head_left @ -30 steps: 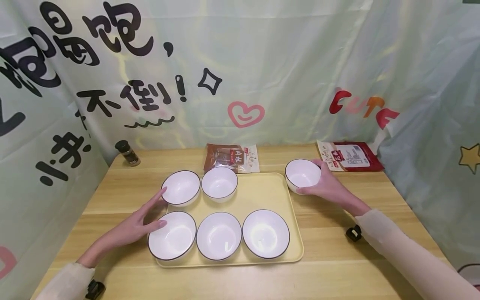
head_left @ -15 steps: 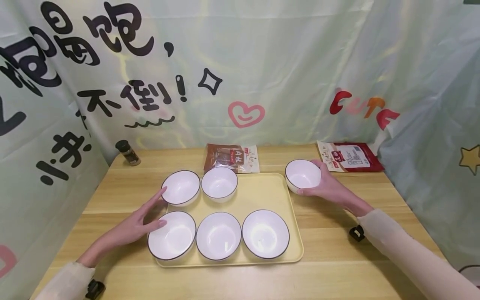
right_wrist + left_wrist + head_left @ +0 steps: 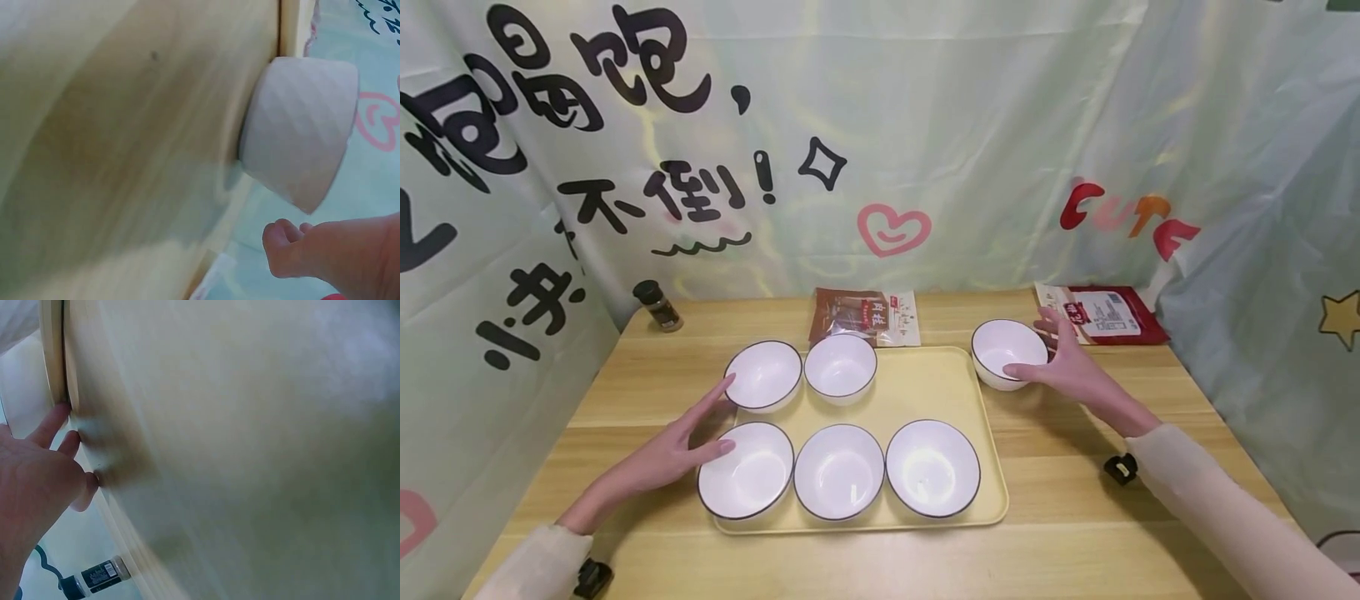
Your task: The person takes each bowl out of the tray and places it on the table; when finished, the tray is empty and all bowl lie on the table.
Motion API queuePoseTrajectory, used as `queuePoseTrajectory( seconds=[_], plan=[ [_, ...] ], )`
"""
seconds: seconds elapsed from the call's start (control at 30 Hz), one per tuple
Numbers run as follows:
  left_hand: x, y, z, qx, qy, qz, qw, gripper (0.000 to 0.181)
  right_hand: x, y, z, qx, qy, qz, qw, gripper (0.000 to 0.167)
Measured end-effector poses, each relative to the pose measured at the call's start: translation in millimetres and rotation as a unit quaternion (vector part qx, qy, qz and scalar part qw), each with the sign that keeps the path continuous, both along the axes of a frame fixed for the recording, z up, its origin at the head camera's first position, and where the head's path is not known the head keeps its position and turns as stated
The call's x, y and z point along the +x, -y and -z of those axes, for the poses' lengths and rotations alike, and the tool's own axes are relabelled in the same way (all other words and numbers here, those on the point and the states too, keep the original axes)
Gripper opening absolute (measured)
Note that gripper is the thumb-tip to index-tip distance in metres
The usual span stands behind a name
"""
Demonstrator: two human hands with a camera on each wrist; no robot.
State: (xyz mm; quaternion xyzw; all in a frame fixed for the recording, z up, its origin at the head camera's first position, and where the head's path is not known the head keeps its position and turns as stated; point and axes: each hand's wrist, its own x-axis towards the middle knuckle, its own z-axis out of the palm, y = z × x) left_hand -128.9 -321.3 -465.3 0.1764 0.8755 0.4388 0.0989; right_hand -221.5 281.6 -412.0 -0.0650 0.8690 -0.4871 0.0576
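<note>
A white bowl with a dark rim (image 3: pixel 1003 346) stands on the table just off the tray's back right corner. My right hand (image 3: pixel 1078 371) is beside it, fingers spread and thumb over the near rim in the head view; the right wrist view shows a gap between hand and bowl (image 3: pixel 303 128). On the left, my left hand (image 3: pixel 662 454) reaches between a back left bowl (image 3: pixel 763 375) and a front left bowl (image 3: pixel 747 473), index finger and thumb extended. Its fingertips rest low by the tray's edge in the left wrist view. Another back bowl (image 3: pixel 840 367) and two front bowls sit alongside.
Under the bowls lies a yellow tray (image 3: pixel 932 383) with bare surface at its back right. A cinnamon packet (image 3: pixel 865 315), a red-and-white packet (image 3: pixel 1101 312) and a dark-capped spice jar (image 3: pixel 658 307) line the table's back. A printed curtain hangs behind.
My right hand has let go of the bowl and drawn back slightly to the right, its fingers spreading. The bowl stays in place. My left hand has hardly moved.
</note>
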Motion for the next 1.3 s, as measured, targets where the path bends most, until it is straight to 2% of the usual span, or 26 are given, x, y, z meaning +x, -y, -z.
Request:
queuePoseTrajectory(
  seconds=[0.33,0.5,0.63,0.8,1.0,1.17,1.3],
  plan=[
    [-1.0,0.5,0.8,-0.004,0.01,-0.006,0.9999,0.093,8.4,0.3,-21.8,-0.011,-0.04,-0.009,0.9991,0.124],
    [0.0,1.0,1.4,-0.004,0.006,-0.006,1.0,0.094,15.9,11.4,-31.6,-0.026,-0.071,-0.017,0.997,0.123],
    [-0.2,0.6,0.6,-0.004,0.001,-0.004,1.0,0.094,25.5,22.5,-35.8,-0.032,-0.077,-0.025,0.9962,0.123],
    [-0.1,0.3,-1.0,-0.006,0.007,-0.006,0.9999,0.093,41.2,38.3,-33.2,-0.035,-0.1,-0.069,0.9919,0.118],
    [0.0,-0.4,-2.9,-0.001,-0.008,-0.001,1.0,0.094,57.4,53.4,-25.7,-0.043,-0.125,-0.138,0.9815,0.111],
    [-0.2,-0.3,-3.1,0.005,-0.014,0.001,0.9999,0.094,68.5,65.2,-13.6,-0.069,-0.11,-0.187,0.9737,0.11],
    [-0.1,-0.4,-2.2,0.002,-0.012,0.0,0.9999,0.095,77.0,73.0,-5.7,-0.079,-0.082,-0.211,0.9708,0.111]
  ],
)
